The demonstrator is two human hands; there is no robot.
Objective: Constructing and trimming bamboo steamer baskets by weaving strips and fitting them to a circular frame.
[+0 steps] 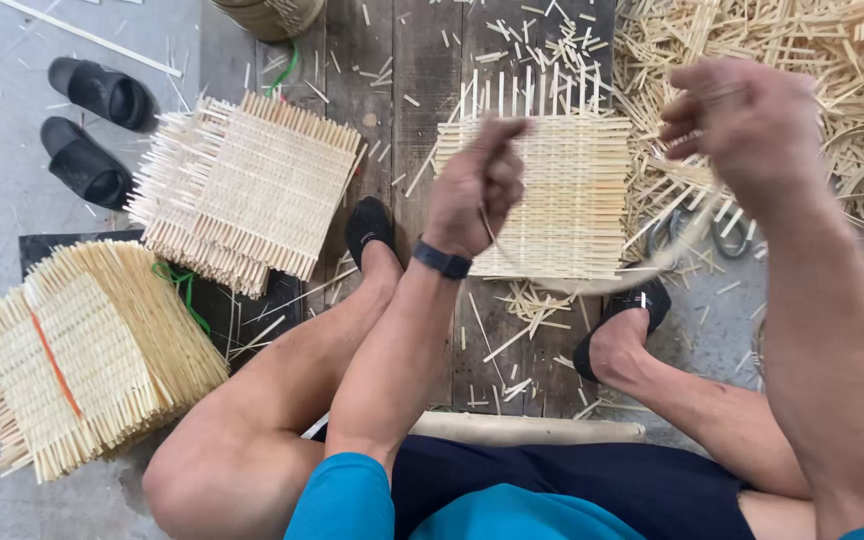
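My left hand [477, 185] is raised over a half-woven bamboo mat [562, 195] that lies on dark wooden boards between my feet. Its fingers pinch a thin pale strip [652, 262] that curves down and to the right. My right hand [747, 125] is lifted higher at the upper right, fingers curled closed, blurred; the same strip seems to run up toward it. A dark band sits on my left wrist [442, 260]. Both feet wear dark slip-on shoes.
A stack of finished woven mats [252, 185] lies left of the boards, another tied bundle of mats [82, 350] at lower left. Black sandals [92, 125] rest on the grey floor. Loose bamboo sticks [752, 40] and scissors [697, 230] crowd the right.
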